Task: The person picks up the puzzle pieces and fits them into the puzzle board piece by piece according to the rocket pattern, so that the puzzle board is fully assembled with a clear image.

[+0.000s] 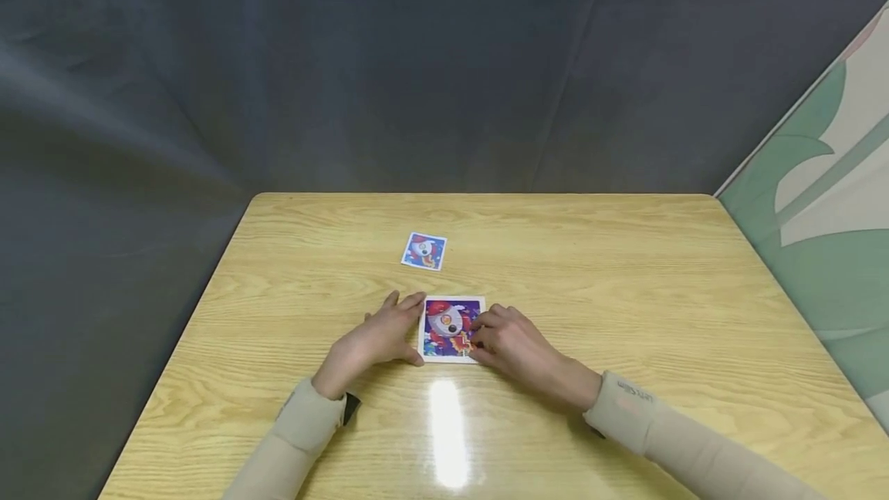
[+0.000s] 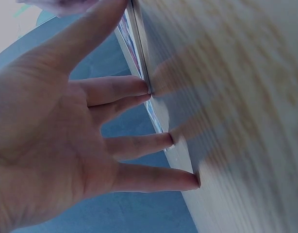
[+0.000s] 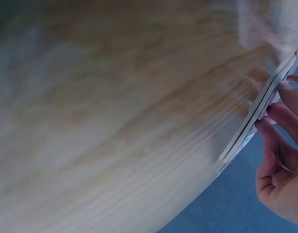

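A square jigsaw board (image 1: 447, 330) lies on the table, with a rocket picture on purple and a pale border. A jagged pale outline shows low on its right side. My left hand (image 1: 378, 338) spreads its straight fingers along the board's left edge, the thumb at the near left corner. My right hand (image 1: 514, 342) bends its fingers over the board's right side, fingertips on the picture near that outline; I cannot tell whether they pinch a piece. In the right wrist view, the fingertips (image 3: 261, 124) meet the board (image 3: 251, 121) seen edge-on.
A smaller picture card (image 1: 424, 251) with a matching rocket lies beyond the board, slightly to the left. The wooden table (image 1: 625, 268) reflects a bright light strip near its front. Dark curtain (image 1: 417, 76) hangs behind and at left; a green-patterned panel (image 1: 833, 214) borders the right.
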A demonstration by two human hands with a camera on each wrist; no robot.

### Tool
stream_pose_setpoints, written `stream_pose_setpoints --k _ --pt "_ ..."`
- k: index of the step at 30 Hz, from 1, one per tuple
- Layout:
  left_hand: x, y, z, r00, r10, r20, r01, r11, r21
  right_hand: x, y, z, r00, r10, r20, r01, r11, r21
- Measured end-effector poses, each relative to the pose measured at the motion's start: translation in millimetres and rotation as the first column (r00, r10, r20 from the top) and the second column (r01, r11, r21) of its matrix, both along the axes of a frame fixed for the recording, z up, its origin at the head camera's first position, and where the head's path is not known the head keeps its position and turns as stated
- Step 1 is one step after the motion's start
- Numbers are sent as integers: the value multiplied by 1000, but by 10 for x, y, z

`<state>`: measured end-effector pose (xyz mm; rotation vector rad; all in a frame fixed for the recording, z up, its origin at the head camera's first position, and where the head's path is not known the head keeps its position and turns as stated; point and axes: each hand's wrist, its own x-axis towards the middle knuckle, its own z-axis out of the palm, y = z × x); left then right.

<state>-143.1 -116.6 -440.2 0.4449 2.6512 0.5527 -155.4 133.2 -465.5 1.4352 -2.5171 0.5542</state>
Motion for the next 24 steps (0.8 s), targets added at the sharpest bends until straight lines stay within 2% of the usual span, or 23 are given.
stream_pose_setpoints --k 6,10,18,24 --pt "5 -8 49 1000 -1 -6 1 1000 -4 1 -45 5 999 7 -44 -5 1000 25" --pt "-9 -16 60 1000 -4 -7 4 1000 -3 4 -59 21 998 -24 -66 26 999 30" --pt "-6 -7 32 1000 -2 -1 2 1000 5 1 -43 17 998 -43 37 41 998 42" --pt "6 6 -7 1000 8 7 -9 1000 17 14 -35 -8 998 -54 42 52 997 48"
